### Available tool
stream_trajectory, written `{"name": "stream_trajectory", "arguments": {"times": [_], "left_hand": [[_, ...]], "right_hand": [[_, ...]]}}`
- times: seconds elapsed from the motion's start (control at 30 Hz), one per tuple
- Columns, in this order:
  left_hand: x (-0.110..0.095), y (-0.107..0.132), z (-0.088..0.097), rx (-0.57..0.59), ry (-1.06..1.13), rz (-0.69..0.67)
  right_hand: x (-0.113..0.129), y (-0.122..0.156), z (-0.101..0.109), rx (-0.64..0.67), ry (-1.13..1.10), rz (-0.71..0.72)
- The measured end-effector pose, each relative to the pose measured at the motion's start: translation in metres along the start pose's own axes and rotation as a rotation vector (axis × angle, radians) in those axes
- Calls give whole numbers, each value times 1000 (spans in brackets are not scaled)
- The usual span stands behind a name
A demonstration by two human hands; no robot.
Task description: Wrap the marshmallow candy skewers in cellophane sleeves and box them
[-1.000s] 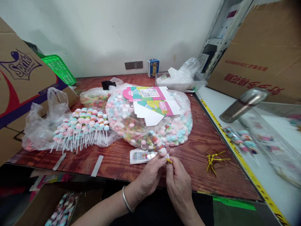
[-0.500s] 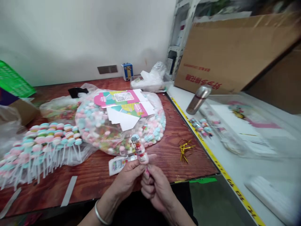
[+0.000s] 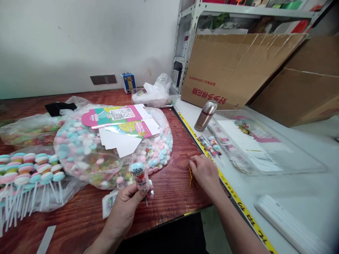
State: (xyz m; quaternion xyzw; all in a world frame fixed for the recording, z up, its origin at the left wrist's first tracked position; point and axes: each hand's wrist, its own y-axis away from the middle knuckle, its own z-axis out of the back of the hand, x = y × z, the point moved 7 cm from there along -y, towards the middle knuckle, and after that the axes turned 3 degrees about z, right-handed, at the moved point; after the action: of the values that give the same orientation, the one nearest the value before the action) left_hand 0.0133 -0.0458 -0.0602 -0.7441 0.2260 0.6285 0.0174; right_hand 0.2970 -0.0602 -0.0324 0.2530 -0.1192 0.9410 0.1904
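Note:
My left hand point(image 3: 124, 206) is closed round the lower end of a wrapped candy stick point(image 3: 140, 175), which it holds upright over the front of the wooden table point(image 3: 169, 192). My right hand point(image 3: 203, 171) has its fingers pinched down on a small heap of gold twist ties point(image 3: 190, 174) near the table's right edge. A large clear bag of pastel candies point(image 3: 79, 155) lies just behind the stick, with flat pink and green cartons point(image 3: 119, 120) on top of it.
Rows of candy lollipops point(image 3: 29, 173) on white sticks lie on plastic at the left. A metal flask point(image 3: 205, 114), finished wrapped sticks point(image 3: 210, 143) and a clear tray point(image 3: 265, 144) are on the white surface to the right. Cardboard boxes point(image 3: 238, 67) lean against shelving behind.
My right hand left the candy stick and moved right onto the gold twist ties. My left hand alone now holds the stick. The view has swung to the right.

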Motion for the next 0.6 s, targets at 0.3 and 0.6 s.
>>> {"name": "stream_trajectory", "arguments": {"times": [0.3, 0.6], "left_hand": [[-32, -4, 5, -52, -357, -129], [-41, -9, 11, -111, -423, -176]], "right_hand": [[-23, -74, -4, -46, 475, -14], [-24, -101, -7, -73, 510, 15]]}}
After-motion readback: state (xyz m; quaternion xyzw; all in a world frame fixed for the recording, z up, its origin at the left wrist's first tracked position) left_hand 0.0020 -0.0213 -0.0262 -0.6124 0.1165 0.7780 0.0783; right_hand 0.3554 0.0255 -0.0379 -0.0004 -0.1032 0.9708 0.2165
